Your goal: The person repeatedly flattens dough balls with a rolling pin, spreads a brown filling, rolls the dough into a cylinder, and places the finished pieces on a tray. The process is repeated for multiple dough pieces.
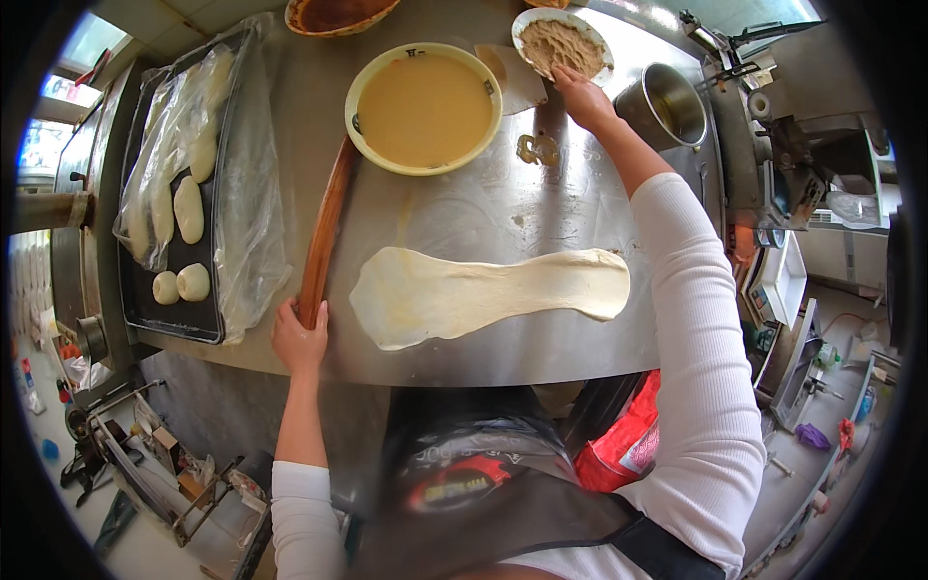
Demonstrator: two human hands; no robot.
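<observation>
My left hand [301,341] is closed around the near end of a wooden rolling pin [325,235], which lies along the left side of the steel worktop. To its right, a long flattened sheet of dough [478,290] is spread sideways, with a yellowish smear on its wide left end. My right hand [583,98] reaches to the far right, its fingers at the near rim of a white bowl [519,36] of light brown, crumbly or pasty filling [562,47]. Whether those fingers pinch any filling is hidden.
A large bowl [355,148] of yellowish liquid stands past the rolling pin. Beside my right forearm is a metal pot [663,109]. A flat scraper-like piece [518,83] lies near the filling bowl. Left, a black tray [174,324] holds dough pieces [189,210] under plastic sheeting [250,217].
</observation>
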